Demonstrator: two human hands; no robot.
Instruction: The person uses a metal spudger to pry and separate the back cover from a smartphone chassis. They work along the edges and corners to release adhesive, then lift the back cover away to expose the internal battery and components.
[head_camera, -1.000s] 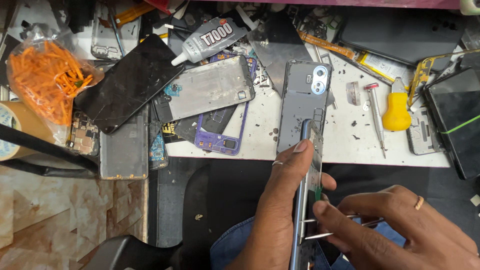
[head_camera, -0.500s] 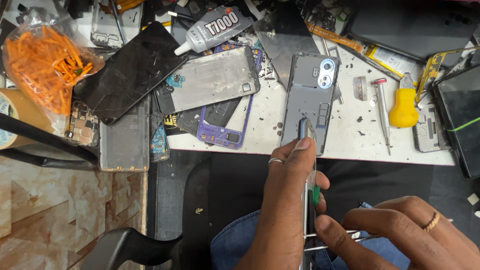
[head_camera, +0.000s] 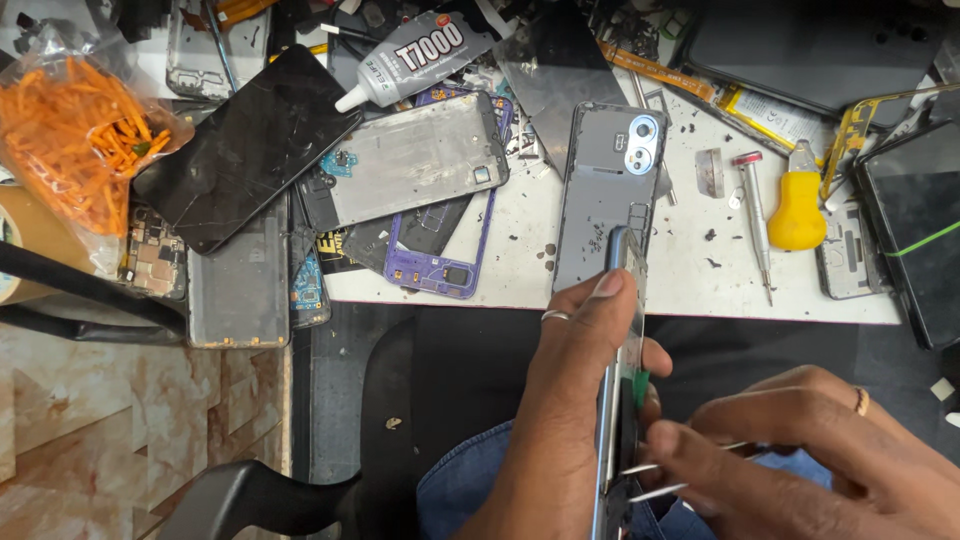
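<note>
phone in hand: slim phone body (head_camera: 618, 380) held edge-on, upright, over the lap just below the bench edge (head_camera: 620, 310)
left hand (head_camera: 560, 420): fingers curled tight round the phone's side, forefinger laid up along the edge, ring on one finger
right hand (head_camera: 800, 460): fingers pinched closed on metal tweezers (head_camera: 650, 480), tips pointing at the phone's lower edge, v. close to it; can't tell if they actually touch, view is poor there
green bit: small green part (head_camera: 638, 385) at the phone's edge, prob a pick or tab, not sure
doing it well, imo: keep the left grip steady w/ the edge facing up, bring the tweezer tips in low and flat, don't lever against the frame
grey back cover (head_camera: 605, 190): 1, flat on the bench just beyond the held phone, camera ring at top
glue tube (head_camera: 420, 55): 1, lying on its side
yellow-handled screwdriver (head_camera: 797, 205): 1, plus 1 thin silver driver (head_camera: 752, 220) beside it
purple frame (head_camera: 440, 240): 1, under a silver midframe (head_camera: 410, 165)
cracked black screen (head_camera: 245, 145): 1
bag of orange bits (head_camera: 70, 140): 1, far left
</note>
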